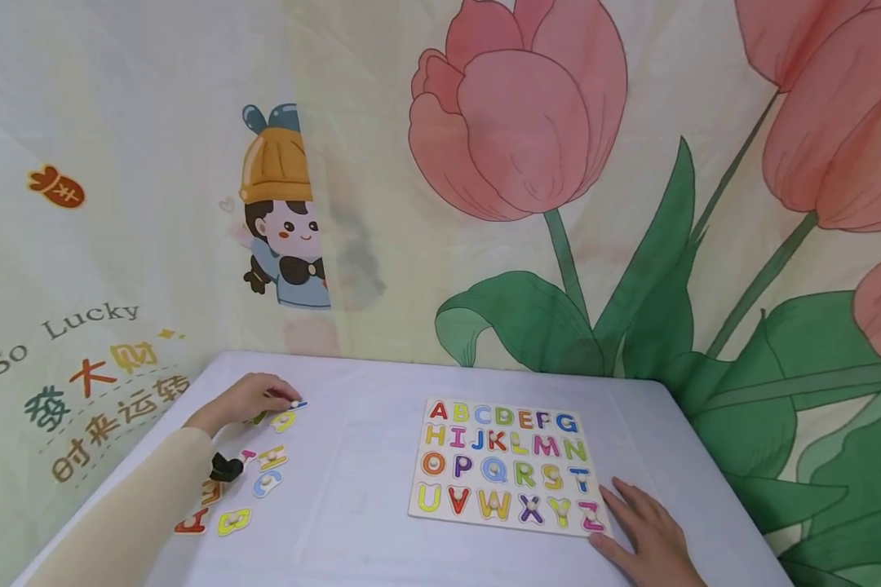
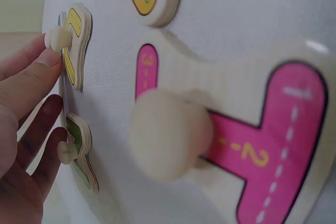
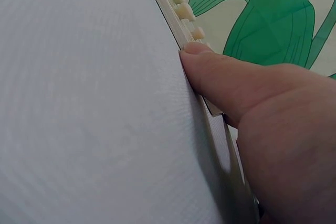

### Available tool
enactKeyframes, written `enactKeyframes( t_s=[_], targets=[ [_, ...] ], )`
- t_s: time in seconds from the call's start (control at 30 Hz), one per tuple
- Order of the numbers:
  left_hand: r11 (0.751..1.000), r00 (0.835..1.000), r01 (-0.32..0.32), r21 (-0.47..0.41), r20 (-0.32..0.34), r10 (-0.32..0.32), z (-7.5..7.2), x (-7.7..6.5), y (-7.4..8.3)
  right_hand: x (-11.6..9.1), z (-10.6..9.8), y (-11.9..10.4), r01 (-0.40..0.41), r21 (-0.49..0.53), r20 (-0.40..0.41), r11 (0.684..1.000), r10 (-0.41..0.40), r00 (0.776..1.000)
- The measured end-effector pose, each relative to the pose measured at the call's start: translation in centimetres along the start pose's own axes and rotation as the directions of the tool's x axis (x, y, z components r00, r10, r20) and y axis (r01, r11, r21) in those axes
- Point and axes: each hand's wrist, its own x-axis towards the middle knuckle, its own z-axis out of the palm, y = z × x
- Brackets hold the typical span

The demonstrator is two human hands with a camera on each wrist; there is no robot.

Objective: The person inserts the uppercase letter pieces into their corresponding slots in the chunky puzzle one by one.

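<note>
My left hand (image 1: 253,397) pinches the round knob of a thin blue letter piece (image 1: 300,404) at the far left of the table. In the left wrist view that piece stands nearly edge-on, so its letter cannot be read. Beside it lie a yellow letter piece (image 1: 284,421) and a green letter piece (image 2: 80,136), the latter next to my lower fingers. Over on the right, my right hand (image 1: 649,530) rests at the near right corner of the alphabet puzzle board (image 1: 510,526), fingers extended. Its thumb (image 3: 220,72) touches the board's edge in the right wrist view.
More loose knobbed letters lie on the left: pink (image 2: 286,129), orange-yellow (image 1: 272,458), blue (image 1: 267,484), orange (image 1: 211,492), red (image 1: 191,522) and yellow (image 1: 234,522). A black wrist camera (image 1: 227,467) sits below the left forearm. Printed curtains (image 1: 367,244) hang behind the white table (image 1: 352,489).
</note>
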Motion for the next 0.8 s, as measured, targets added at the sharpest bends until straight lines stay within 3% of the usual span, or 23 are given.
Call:
enactKeyframes(
  t_s=[0.27, 0.6, 0.8],
  targets=[
    [0.999, 0.999, 0.024, -0.037, 0.023, -0.024, -0.17, -0.07, -0.24, 0.08, 0.09, -0.13, 0.053, -0.002, -0.075, 0.999, -0.053, 0.996],
    [1.0, 1.0, -0.004, -0.03, -0.014, 0.003, 0.25, -0.03, -0.21, 0.08, -0.03, -0.19, 0.012, 0.007, -0.017, 1.0, -0.012, 1.0],
    [0.998, 0.996, -0.06, 0.015, -0.063, 0.061, 0.33, 0.29, 0.39, -0.04, 0.09, -0.08, 0.006, 0.0, -0.013, 1.0, -0.006, 1.0]
  ],
)
